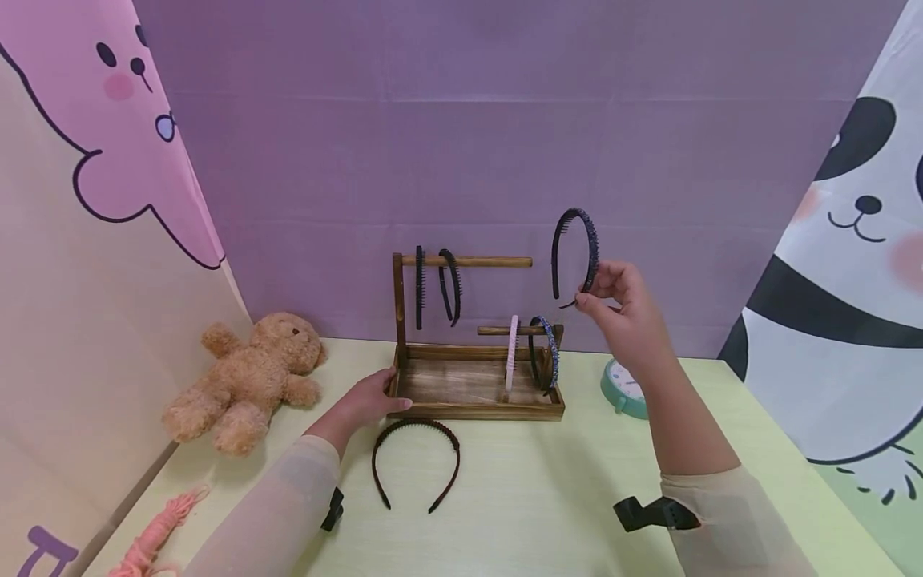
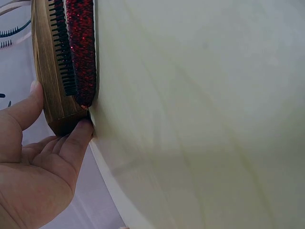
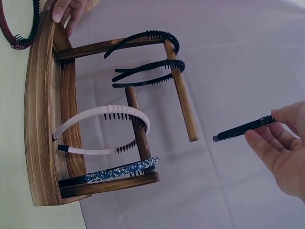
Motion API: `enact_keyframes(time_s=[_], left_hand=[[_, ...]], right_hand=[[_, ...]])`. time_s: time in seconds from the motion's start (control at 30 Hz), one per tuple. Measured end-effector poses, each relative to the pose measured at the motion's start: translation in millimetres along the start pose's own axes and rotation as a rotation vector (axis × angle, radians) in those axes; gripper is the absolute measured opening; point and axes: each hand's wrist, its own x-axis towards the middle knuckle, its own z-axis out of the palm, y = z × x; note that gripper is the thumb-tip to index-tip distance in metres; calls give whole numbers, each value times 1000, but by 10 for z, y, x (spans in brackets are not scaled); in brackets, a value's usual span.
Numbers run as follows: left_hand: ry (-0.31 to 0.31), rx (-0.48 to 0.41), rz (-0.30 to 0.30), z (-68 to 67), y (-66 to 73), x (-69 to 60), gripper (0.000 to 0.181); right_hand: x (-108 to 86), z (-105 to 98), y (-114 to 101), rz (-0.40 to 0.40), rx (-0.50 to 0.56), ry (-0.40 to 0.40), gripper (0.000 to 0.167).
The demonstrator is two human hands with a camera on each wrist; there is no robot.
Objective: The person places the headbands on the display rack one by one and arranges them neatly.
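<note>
Pinching one end of a dark headband (image 1: 593,240) between thumb and fingers, the right hand (image 1: 630,312) has it up in the air, arch at the top, teeth along its inner side! It's apart from the rack, just right of the upper bar's (image 1: 497,262) free end. Over on the other side, the left hand (image 1: 369,401) grips the left end of the wooden rack (image 1: 476,412), thumb at the front corner.

Onto the rack itself: two black headbands hang from the upper bar, one (image 1: 420,288) by the tall post, the other (image 1: 456,284) just beside it. Down on the lower bar, a pale pink headband (image 1: 512,353) hangs next to a blue sparkly headband (image 1: 554,361), that one close to the short post on the right.

In front of the rack, a dark red headband (image 1: 416,422) lies flat on the table (image 1: 519,497), its ends toward the person. Wider now: a green clock (image 1: 620,393) sits to the right, partly behind the right forearm; a brown teddy bear (image 1: 252,381) lies to the left, with pink yarn (image 1: 155,533) nearer the front. Purple cloth (image 1: 360,160) backs it all, and a cartoon panda (image 1: 858,336) fills the right side!
</note>
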Motion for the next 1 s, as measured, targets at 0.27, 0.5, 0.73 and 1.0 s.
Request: enact_keyframes(time_s=[0.27, 0.5, 0.73, 1.0], left_hand=[[4, -9, -17, 5, 8, -10, 78], [10, -4, -18, 9, 14, -10, 78], [11, 5, -16, 9, 3, 4, 78], [13, 3, -16, 11, 2, 9, 78]], right_hand=[[208, 66, 134, 29, -77, 18, 45], [373, 220, 316, 108, -59, -7, 47], [499, 415, 443, 151, -31, -41, 48], [556, 666, 453, 187, -46, -85, 49]])
